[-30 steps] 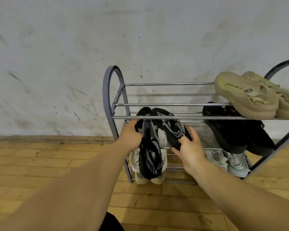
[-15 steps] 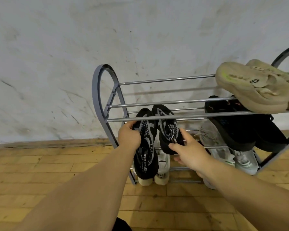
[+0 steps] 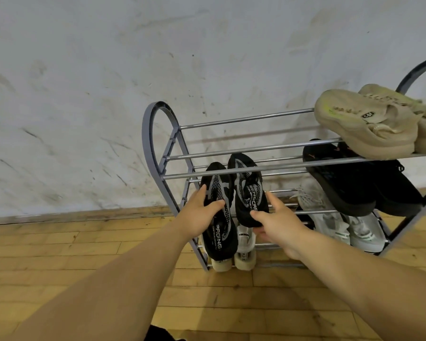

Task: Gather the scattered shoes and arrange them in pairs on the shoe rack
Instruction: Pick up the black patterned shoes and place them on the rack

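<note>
while left hand (image 3: 196, 216) and right hand (image 3: 279, 223) curl fingers round them, black shoes (image 3: 247, 190) point toes toward wall (image 3: 84, 94).

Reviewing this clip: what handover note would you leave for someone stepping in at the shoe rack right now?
Left hand grips the left black shoe; right hand grips the right black shoe.
Both lie side by side on the rack's middle shelf, left end, heels overhanging.
Done: tan pair on top, dark pair middle right, white pair and cream pair at the bottom.
Left: push this pair in, let go.
</note>
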